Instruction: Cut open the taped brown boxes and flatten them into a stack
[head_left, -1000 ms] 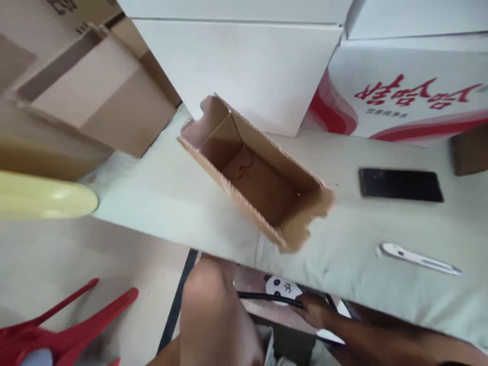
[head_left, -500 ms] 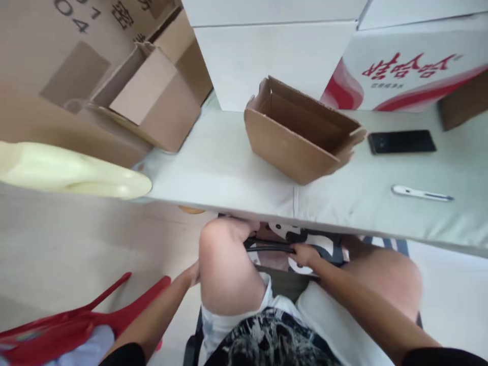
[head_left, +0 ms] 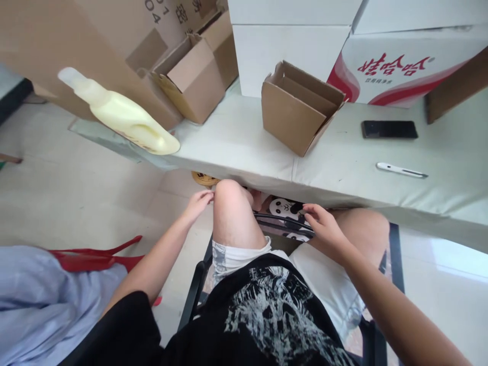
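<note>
My left hand (head_left: 199,203) is beside the left knee (head_left: 229,201), its stretched fingertips against or very near the knee's outer side. Above the other thigh, my right hand (head_left: 323,223) has its thumb and fingers apart, and I make out nothing held in it. Just left of that hand, curved black bars (head_left: 280,219) run between the legs. Below the bars and the table edge shows a panda-print surface (head_left: 280,206). On the table ahead stands an open brown cardboard box (head_left: 292,119).
A pale yellow bottle (head_left: 129,119) stands at the table's left edge, near another open carton (head_left: 198,76). White boxes (head_left: 290,61) line the back. A black phone (head_left: 389,129) and a white pen-like tool (head_left: 402,170) lie right. Below left is a red chair (head_left: 91,260) with grey-blue cloth (head_left: 49,305).
My right hand has let go of the black bars and risen slightly. My left hand has come up and forward beside the knee. The whole view has shifted, showing more of the left side.
</note>
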Tool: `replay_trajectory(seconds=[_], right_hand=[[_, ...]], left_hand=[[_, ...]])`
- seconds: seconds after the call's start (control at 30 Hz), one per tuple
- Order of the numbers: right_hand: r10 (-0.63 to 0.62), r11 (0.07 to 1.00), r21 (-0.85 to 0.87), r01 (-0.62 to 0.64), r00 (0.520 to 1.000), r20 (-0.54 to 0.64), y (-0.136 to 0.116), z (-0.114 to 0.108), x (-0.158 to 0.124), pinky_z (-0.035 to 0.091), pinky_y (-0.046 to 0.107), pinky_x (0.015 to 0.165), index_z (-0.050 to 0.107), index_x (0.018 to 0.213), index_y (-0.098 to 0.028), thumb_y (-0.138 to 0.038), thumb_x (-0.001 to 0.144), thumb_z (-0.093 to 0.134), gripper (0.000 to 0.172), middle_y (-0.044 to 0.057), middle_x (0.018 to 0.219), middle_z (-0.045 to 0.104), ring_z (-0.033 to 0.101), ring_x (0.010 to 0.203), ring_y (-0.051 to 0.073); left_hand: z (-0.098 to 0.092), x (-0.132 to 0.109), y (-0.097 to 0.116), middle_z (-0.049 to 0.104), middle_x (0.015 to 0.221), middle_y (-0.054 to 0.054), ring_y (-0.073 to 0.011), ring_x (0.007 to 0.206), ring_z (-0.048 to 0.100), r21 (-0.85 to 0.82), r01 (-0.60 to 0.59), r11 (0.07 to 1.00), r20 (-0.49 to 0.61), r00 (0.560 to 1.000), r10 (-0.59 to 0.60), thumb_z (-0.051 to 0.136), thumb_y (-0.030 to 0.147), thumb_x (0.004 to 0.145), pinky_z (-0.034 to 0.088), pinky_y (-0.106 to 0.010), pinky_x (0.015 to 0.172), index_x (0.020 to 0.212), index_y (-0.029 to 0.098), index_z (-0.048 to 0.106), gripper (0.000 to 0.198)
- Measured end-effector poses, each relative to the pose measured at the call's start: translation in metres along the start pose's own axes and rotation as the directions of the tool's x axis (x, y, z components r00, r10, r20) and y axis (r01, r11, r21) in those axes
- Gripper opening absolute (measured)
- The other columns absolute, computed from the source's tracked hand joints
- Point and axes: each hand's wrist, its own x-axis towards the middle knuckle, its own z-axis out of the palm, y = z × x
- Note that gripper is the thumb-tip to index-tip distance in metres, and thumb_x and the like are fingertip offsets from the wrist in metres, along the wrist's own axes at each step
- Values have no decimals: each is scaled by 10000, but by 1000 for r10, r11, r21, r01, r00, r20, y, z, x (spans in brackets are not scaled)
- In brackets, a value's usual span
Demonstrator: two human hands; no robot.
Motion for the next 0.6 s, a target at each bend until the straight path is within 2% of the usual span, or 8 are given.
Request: replay_trajectory(seconds=[0.1,0.2,0.33,0.43,0.5,0.6], right_hand=[[-49,997,64,53,997,-66,-8,-10,-2,551,515,1046,642,1120,-219,-406,936,495,301,147,1365,680,686,1184,286],[-86,990,101,99,989,-121,-12,-20,2,580,512,992,644,1099,-232,-393,928,527,263,141,1354,685,710,1112,278],[-109,981,139,137,975,-193,-12,-32,13,614,505,917,634,1090,-235,-363,933,537,225,149,1361,681,738,1000,257],[-127,972,159,173,956,-264,-12,-38,26,605,524,948,634,1059,-227,-355,937,539,201,162,1330,691,723,1087,277],[-149,964,167,210,937,-317,-14,-44,39,596,521,976,637,1047,-228,-355,933,555,190,159,1300,697,692,1179,286],[-177,950,171,262,902,-394,-19,-55,71,599,496,977,626,1072,-237,-366,927,577,200,147,1288,685,663,1233,276]], left_hand=[[4,4,31,808,1050,-90,-268,1078,739,-31,-145,989,-36,989,144,644,450,774,530,-410,1037,889,197,751,297],[22,13,59,803,980,-91,-261,1038,741,-65,-248,966,-21,969,248,640,421,789,547,-407,1011,867,193,753,267],[65,35,93,791,915,-86,-257,999,735,-117,-327,938,26,943,332,654,373,786,566,-396,956,824,190,743,207],[99,61,118,777,924,-74,-244,1003,722,-163,-372,914,29,924,382,654,342,789,567,-382,946,828,197,723,165],[121,82,136,767,978,-68,-233,1049,707,-197,-408,891,-12,910,414,635,318,808,558,-374,974,866,207,701,141],[151,119,162,736,1200,-83,-216,1207,663,-247,-453,857,-118,891,438,558,323,888,516,-374,1067,1014,226,651,183]])
